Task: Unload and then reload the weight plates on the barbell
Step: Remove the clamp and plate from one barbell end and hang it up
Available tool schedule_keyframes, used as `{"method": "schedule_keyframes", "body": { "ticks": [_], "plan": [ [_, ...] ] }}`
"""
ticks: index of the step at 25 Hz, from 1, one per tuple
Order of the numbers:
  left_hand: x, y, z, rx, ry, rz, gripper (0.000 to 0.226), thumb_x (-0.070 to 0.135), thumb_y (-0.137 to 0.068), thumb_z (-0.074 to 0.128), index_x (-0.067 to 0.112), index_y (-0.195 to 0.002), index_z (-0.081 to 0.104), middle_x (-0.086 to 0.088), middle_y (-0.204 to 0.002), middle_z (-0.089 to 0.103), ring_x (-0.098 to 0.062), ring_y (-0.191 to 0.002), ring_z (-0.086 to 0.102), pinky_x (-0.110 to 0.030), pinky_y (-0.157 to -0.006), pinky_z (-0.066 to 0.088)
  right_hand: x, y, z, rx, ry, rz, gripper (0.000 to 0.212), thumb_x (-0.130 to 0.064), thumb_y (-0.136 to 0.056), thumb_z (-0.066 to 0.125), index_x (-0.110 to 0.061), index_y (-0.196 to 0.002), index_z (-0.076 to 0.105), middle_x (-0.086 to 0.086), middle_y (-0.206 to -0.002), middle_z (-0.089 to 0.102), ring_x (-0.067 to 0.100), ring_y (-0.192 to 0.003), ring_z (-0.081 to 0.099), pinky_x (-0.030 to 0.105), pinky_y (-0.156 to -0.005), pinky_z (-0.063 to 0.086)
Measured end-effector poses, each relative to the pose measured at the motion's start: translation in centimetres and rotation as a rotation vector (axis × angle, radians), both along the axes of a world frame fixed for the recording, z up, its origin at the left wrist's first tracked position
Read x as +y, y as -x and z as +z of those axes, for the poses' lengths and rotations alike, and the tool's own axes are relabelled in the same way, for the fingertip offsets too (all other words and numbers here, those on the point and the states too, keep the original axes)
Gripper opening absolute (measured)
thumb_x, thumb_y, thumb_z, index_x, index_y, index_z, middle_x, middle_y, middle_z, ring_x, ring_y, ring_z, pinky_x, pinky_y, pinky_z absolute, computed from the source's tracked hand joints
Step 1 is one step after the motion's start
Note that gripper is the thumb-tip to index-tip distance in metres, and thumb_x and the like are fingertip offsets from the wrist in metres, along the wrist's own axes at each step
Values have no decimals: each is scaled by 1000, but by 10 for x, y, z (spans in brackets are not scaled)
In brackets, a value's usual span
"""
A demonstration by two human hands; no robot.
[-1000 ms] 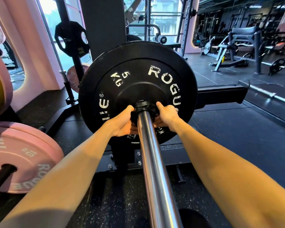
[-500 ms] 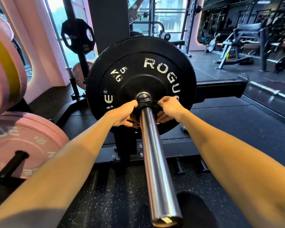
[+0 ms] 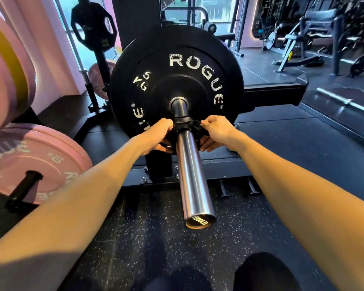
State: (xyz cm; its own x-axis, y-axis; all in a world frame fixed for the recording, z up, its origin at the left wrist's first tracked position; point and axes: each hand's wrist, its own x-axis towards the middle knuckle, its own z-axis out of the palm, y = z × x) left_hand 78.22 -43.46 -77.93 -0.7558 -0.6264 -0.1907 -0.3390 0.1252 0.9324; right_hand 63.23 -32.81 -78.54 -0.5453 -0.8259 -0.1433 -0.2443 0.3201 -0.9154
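- The black weight plate [image 3: 177, 80] sits upright on the barbell sleeve [image 3: 192, 175], its face printed "ROGUE" and "5 KG" in worn white letters.
- A black collar [image 3: 186, 128] rings the sleeve just this side of the plate, with a short bare stretch of sleeve between the two.
- The left hand [image 3: 158, 136] closes its grip on the collar's left side, fingers curled round it; the right hand [image 3: 215, 132] pinches the collar's right side the same way.
- From the two hands the chrome sleeve runs toward the camera, bare to its open end, which carries a printed cap.
- Below the hands lie a black rack base [image 3: 219, 166] with bolts and the speckled rubber floor [image 3: 145, 238].
- Left of the left hand, well apart, pink plates [image 3: 29, 160] rest on a storage peg; another black plate [image 3: 93, 26] hangs beyond them.
- Right of the right hand the floor lies open toward distant gym machines [image 3: 315, 36].
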Motion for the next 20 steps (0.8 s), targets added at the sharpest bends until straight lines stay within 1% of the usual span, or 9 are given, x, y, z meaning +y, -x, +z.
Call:
{"method": "schedule_keyframes", "body": {
  "ticks": [2, 5, 8, 10, 11, 14, 17, 18, 20],
  "plan": [
    [3, -4, -1, 16, -13, 24, 10, 23, -88, 36, 17, -80, 36, -3, -76, 54, -18, -69, 59, -43, -77, 60, 8, -6, 3, -30, -13, -1, 22, -25, -106, 35, -10, -93, 44, 20, -70, 61, 26, -45, 63, 25, -39, 48],
    [9, -12, -1, -23, 8, 31, 13, 16, -91, 35, 18, -78, 33, -3, -82, 42, -18, -71, 54, -48, -81, 59, 17, -14, 4, -50, -29, -32, 21, -25, -107, 36, -11, -93, 43, 17, -64, 58, 23, -38, 60, 27, -37, 50],
    [27, -27, 6, -69, 12, -10, 5, 20, -87, 39, 15, -89, 40, -11, -95, 49, -30, -88, 63, -52, -86, 58, 35, -26, 5, -111, -26, -31, 21, -24, -107, 38, -11, -91, 41, 17, -61, 57, 23, -36, 58, 26, -35, 48],
    [43, -38, 7, -91, 24, -31, 24, 27, -81, 40, 15, -100, 46, -21, -105, 56, -37, -100, 65, -50, -83, 60, 53, -37, 5, -122, -20, -26, 24, -23, -107, 38, -12, -86, 40, 17, -61, 57, 23, -35, 58, 24, -35, 46],
    [53, -44, 5, -92, 23, -43, 26, 28, -81, 39, 16, -103, 47, -23, -106, 58, -35, -98, 67, -46, -79, 61, 63, -43, 3, -128, -15, -20, 25, -23, -107, 38, -12, -84, 40, 17, -61, 57, 23, -35, 57, 24, -35, 45],
    [85, -59, 3, -50, 21, -18, 12, 21, -94, 33, 12, -96, 40, -12, -92, 60, -21, -78, 67, -34, -63, 59, 90, -60, 3, -96, 13, 1, 27, -22, -107, 37, -12, -82, 41, 16, -60, 56, 22, -35, 55, 23, -35, 43],
    [117, -77, -6, 26, 5, 13, 14, 16, -96, 28, 11, -92, 41, -10, -84, 59, -14, -65, 66, -27, -53, 55, 123, -80, 2, -78, 32, 36, 25, -21, -106, 38, -11, -84, 42, 16, -62, 54, 23, -39, 53, 25, -39, 44],
    [129, -85, -6, 31, 17, 19, 14, 15, -96, 28, 9, -94, 41, -11, -83, 58, -14, -63, 65, -26, -51, 54, 133, -86, 2, -57, 29, 56, 23, -20, -106, 37, -11, -85, 42, 16, -62, 54, 23, -40, 52, 26, -40, 44],
    [146, -98, -8, 37, -14, -1, 25, 20, -92, 31, 2, -106, 40, -19, -92, 59, -20, -72, 66, -32, -57, 57, 151, -96, 5, -48, 27, 71, 23, -17, -106, 37, -10, -85, 43, 15, -62, 54, 22, -40, 52, 24, -39, 43]
  ]
}}
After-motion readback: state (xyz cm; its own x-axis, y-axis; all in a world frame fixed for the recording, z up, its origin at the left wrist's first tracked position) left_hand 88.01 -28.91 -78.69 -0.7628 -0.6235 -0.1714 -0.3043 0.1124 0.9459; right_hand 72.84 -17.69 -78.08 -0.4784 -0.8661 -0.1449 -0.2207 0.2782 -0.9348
